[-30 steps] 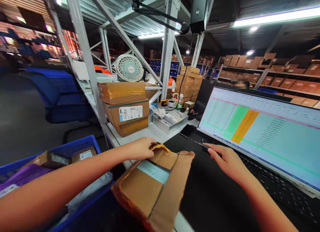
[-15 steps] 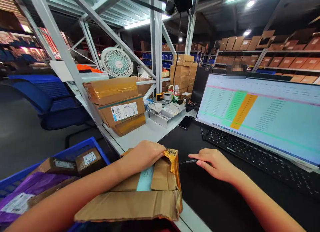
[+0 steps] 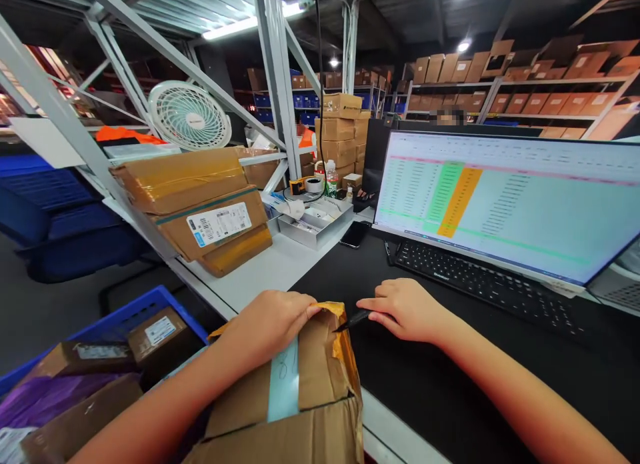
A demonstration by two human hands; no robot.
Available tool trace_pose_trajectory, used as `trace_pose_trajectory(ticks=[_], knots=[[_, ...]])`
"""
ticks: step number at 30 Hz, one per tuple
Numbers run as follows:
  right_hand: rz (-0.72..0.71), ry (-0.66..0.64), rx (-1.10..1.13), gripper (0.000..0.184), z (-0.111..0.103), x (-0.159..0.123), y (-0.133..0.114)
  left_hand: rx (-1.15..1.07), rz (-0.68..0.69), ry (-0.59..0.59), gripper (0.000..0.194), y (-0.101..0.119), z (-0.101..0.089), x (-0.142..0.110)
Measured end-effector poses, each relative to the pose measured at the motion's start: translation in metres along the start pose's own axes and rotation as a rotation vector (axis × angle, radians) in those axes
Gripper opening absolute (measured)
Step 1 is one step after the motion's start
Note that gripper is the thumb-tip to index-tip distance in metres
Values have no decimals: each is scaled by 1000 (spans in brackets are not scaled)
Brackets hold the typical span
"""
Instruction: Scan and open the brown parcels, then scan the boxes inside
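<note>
A worn cardboard box (image 3: 320, 364) stands at the front edge of the desk, with yellow tape at its right end and a light-blue strip (image 3: 283, 382) on its top. My left hand (image 3: 276, 323) is closed over the box's far edge, fingers curled around it near the taped corner. In my right hand (image 3: 405, 311) is a slim black utility knife (image 3: 354, 319), pinched between thumb and forefinger. Its pointed tip reaches left to the taped corner; whether it touches the cardboard I cannot tell.
On the right are a monitor (image 3: 540, 197) and a black keyboard (image 3: 480, 287). A phone (image 3: 355, 234) lies beside a grey tray (image 3: 305, 234). Taped cartons (image 3: 200, 204) are stacked at left, a fan (image 3: 190, 116) behind them. Lower left, a blue crate (image 3: 170, 297) holds parcels.
My right hand has brought the knife left, its tip now at the box's taped corner. The box appears more upright beneath my left hand. The view has shifted rightward.
</note>
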State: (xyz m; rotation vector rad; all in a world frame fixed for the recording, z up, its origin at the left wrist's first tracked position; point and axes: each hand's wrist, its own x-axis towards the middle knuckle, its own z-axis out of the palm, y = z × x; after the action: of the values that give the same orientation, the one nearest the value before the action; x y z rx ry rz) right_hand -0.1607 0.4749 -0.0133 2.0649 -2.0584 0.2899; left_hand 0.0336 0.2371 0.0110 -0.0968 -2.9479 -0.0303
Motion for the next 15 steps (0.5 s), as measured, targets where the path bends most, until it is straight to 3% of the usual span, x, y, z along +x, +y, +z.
trace_pose_trajectory(ticks=[5, 9, 12, 15], knots=[[116, 70, 194, 46, 16, -14, 11, -102, -91, -195, 49, -8, -24, 26], [376, 113, 382, 48, 17, -54, 25, -190, -122, -268, 47, -46, -44, 64], [766, 62, 297, 44, 11, -114, 36, -222, -239, -209, 47, -85, -61, 89], [1211, 70, 105, 43, -1, -195, 50, -260, -373, -109, 53, -118, -67, 100]])
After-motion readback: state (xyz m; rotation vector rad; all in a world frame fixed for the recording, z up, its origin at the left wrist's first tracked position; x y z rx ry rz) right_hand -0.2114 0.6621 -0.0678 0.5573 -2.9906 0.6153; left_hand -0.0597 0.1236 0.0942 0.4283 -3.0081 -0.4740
